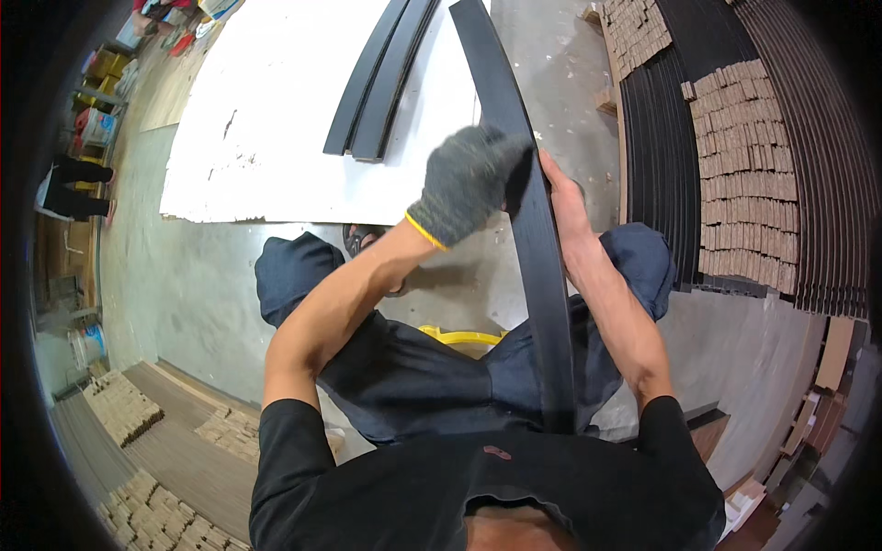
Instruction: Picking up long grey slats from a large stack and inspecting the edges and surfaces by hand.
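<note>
A long black plank (537, 266) runs lengthwise from my lap, beside my right thigh, out past my hands, its far end over the white sheet's edge. My left hand (467, 179), in a dark grey knit glove with a yellow cuff, is closed against the plank's left side. A dark patch lies at its fingers, and I cannot make out what they hold. My bare right hand (567, 202) grips the plank's right edge, its thumb along that edge and the other fingers mostly hidden. Two more black planks (381, 101) lie side by side on the white sheet.
The white sheet-topped surface (276, 119) is ahead on the left. Stacks of dark boards with pale brown ends (746, 174) stand at right, and more boards (193, 413) at lower left. Something yellow (459, 337) shows between my legs. Another person's legs (83, 188) appear far left.
</note>
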`<action>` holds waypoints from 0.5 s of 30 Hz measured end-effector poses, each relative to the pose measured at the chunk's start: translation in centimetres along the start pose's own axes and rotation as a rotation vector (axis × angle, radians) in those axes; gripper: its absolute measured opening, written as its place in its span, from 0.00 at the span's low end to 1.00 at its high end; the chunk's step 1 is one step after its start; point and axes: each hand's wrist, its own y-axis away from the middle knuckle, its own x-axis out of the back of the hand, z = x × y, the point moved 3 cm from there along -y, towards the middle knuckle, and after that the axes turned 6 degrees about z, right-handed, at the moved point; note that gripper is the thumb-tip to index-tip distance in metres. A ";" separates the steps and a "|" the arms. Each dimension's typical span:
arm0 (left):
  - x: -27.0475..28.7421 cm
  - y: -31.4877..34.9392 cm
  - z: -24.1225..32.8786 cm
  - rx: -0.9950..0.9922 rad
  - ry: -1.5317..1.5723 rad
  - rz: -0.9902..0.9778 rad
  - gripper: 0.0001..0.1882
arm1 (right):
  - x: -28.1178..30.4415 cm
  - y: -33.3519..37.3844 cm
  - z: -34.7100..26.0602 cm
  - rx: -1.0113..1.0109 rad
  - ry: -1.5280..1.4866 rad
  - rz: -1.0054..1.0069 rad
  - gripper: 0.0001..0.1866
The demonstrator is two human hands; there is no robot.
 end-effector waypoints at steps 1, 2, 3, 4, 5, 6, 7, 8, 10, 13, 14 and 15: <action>0.4 0.8 1.3 -0.093 -0.009 -0.041 0.16 | -0.9 0.3 -0.2 -0.024 -0.091 0.010 0.27; 0.5 1.7 2.5 -0.150 0.051 -0.045 0.17 | -1.3 0.4 -0.2 -0.049 -0.183 0.018 0.29; 0.8 2.7 3.7 -0.206 0.110 -0.046 0.19 | -1.1 0.2 -0.1 -0.046 -0.182 0.018 0.29; 0.3 3.4 4.6 -0.185 0.110 -0.196 0.21 | -0.4 -0.2 -0.3 0.003 -0.170 -0.027 0.29; 0.1 3.1 4.6 -0.190 0.118 -0.194 0.21 | 0.1 -0.5 -0.5 0.051 -0.157 -0.073 0.29; 0.6 2.9 4.4 -0.165 0.079 -0.150 0.22 | -0.1 -0.5 -0.4 0.058 -0.159 -0.088 0.28; 1.4 2.7 4.2 -0.142 0.042 -0.106 0.23 | -0.2 -0.4 -0.2 0.052 -0.161 -0.088 0.28; 2.1 1.7 3.2 -0.124 0.008 -0.025 0.23 | -0.2 -0.3 0.1 -0.002 -0.173 -0.077 0.28; 1.6 0.3 0.3 -0.015 -0.032 -0.006 0.25 | 0.1 -0.5 0.5 0.018 -0.109 -0.029 0.27; 0.4 -0.1 -0.9 0.011 -0.072 -0.019 0.25 | -0.2 -1.4 0.2 0.043 -0.039 -0.109 0.28; -0.1 0.0 -0.7 0.025 -0.097 -0.039 0.24 | -0.1 -1.8 -0.2 0.055 -0.028 -0.057 0.30; -0.3 0.4 -0.1 0.026 -0.088 -0.049 0.24 | -0.8 -1.9 -0.6 0.051 -0.035 -0.046 0.30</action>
